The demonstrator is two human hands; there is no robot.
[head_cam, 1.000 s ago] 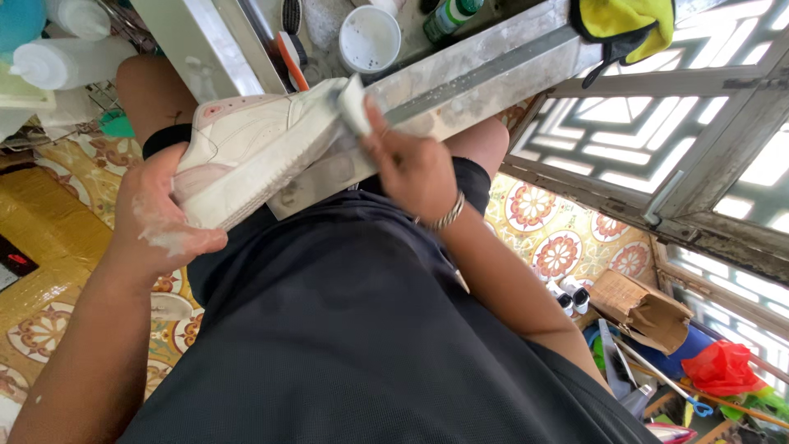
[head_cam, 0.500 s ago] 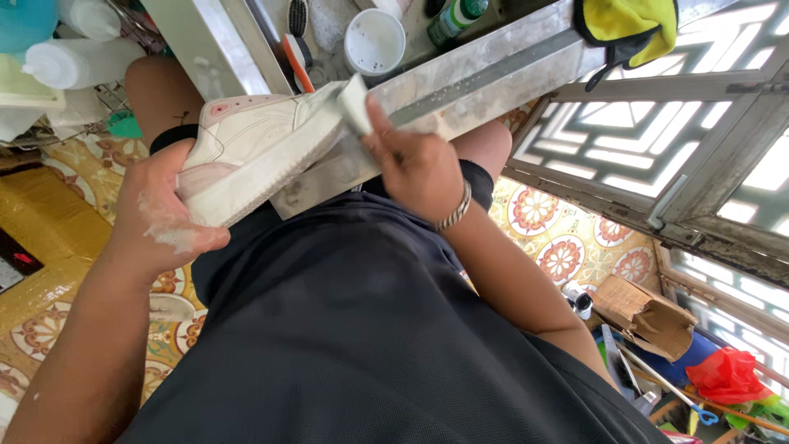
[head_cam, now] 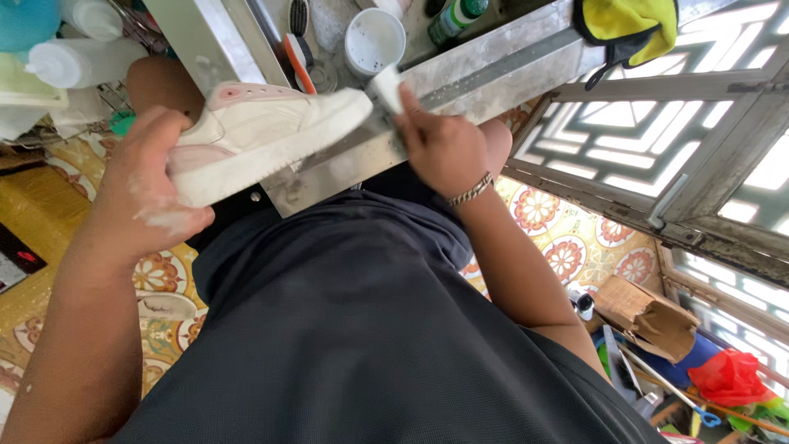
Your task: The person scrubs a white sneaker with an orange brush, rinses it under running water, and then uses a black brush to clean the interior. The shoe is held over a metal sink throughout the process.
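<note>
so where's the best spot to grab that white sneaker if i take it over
Probably the heel end of the white sneaker, coming from the side where the left hand wraps it now. The toe points at the right hand and its white sponge, so that end is taken.

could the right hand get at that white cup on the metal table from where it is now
Probably yes. The right hand holds a small white block at the toe of the white shoe, and the white cup stands just beyond on the metal table, with nothing between; the block fills its fingers.
</note>
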